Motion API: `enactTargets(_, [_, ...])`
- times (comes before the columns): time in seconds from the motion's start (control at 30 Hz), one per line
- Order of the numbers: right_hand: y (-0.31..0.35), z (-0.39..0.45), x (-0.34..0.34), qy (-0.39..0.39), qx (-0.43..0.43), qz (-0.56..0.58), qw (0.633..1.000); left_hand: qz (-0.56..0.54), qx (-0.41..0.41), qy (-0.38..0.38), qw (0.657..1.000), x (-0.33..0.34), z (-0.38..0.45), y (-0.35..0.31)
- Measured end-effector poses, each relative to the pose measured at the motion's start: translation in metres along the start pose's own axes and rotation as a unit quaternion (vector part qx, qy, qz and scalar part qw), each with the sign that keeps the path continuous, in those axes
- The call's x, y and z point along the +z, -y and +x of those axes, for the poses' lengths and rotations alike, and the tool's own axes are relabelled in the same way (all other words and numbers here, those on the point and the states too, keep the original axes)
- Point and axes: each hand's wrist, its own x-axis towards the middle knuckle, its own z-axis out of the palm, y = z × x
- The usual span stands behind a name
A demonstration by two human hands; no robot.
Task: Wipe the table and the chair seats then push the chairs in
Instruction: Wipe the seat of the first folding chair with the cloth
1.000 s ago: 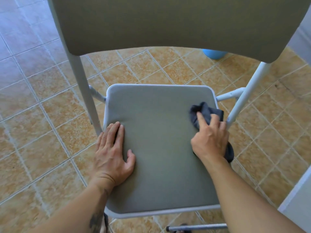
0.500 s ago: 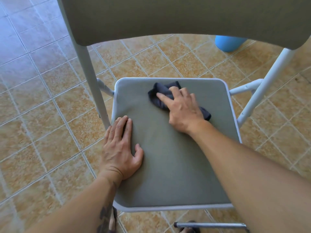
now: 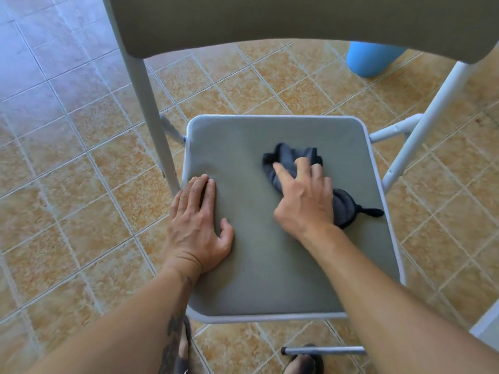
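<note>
cloth (image 3: 286, 160) moved rightward toward seat (image 3: 243, 279) edge under right hand (image 3: 303, 201).

Single head cam, looks steeply down, close over chair seat (image 3: 270, 265) & floor (image 3: 67, 157).

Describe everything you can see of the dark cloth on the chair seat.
The cloth is a dark blue-grey rag, soft and crumpled, looking like thin woven or knit fabric. It lies bunched on the right half of the grey chair seat, toward the back. The right hand presses down on its middle with fingers curled into the folds, hiding part of it. One rumpled end sticks out beyond the fingertips; the other shows by the wrist, ending in a thin dark tail. The left hand does not touch it.
</note>
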Motion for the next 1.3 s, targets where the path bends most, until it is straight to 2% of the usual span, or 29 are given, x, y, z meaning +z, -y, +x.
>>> enactTargets(0.1, [0.024,-0.030,0.006,0.017,-0.089,0.019,0.996,-0.014,0.001,-0.002,1.000,0.001,0.001,0.000])
enactTargets(0.2, [0.018,-0.041,0.005,0.037,-0.102,0.049,0.993,-0.060,0.012,0.003,0.998,-0.001,-0.003,0.006])
enactTargets(0.3, [-0.003,-0.045,0.002,0.020,-0.017,0.052,0.998,-0.121,0.038,0.010,0.992,-0.007,-0.010,0.017])
enactTargets(0.4, [-0.020,-0.054,-0.001,-0.007,0.089,0.047,0.995,-0.096,0.103,0.032,0.989,-0.012,-0.022,0.043])
enactTargets(0.5, [-0.008,-0.077,-0.001,-0.001,0.132,0.061,0.989,-0.075,0.151,0.079,0.983,-0.018,-0.037,0.070])
enactTargets(0.57, [0.021,-0.101,-0.002,0.005,0.097,0.078,0.992,-0.082,0.162,0.107,0.978,-0.024,-0.037,0.077])
enactTargets(0.67, [0.080,-0.129,0.001,0.039,-0.019,0.073,0.996,-0.086,0.176,0.134,0.972,-0.031,-0.029,0.084])
enactTargets(0.73, [0.104,-0.130,0.003,0.049,-0.034,0.053,0.997,-0.081,0.186,0.150,0.968,-0.035,-0.025,0.089])
enactTargets(0.87, [0.089,-0.105,0.002,0.047,-0.056,0.018,0.997,-0.047,0.198,0.159,0.966,-0.038,-0.020,0.092])
enactTargets(0.93, [0.063,-0.096,0.002,0.034,-0.007,0.009,0.999,-0.029,0.197,0.158,0.967,-0.038,-0.022,0.090])
enactTargets(1.07, [0.022,-0.088,0.001,-0.004,0.187,0.006,0.982,-0.009,0.188,0.162,0.969,-0.040,-0.024,0.089])
enactTargets(1.13, [0.029,-0.087,-0.002,0.015,0.212,0.014,0.977,-0.011,0.182,0.164,0.970,-0.042,-0.024,0.091])
enactTargets(1.2, [0.057,-0.093,-0.004,0.028,0.193,0.026,0.980,-0.016,0.176,0.167,0.970,-0.043,-0.027,0.093])
enactTargets(1.3, [0.125,-0.106,0.002,0.044,0.057,0.034,0.997,-0.035,0.167,0.162,0.972,-0.042,-0.029,0.095])
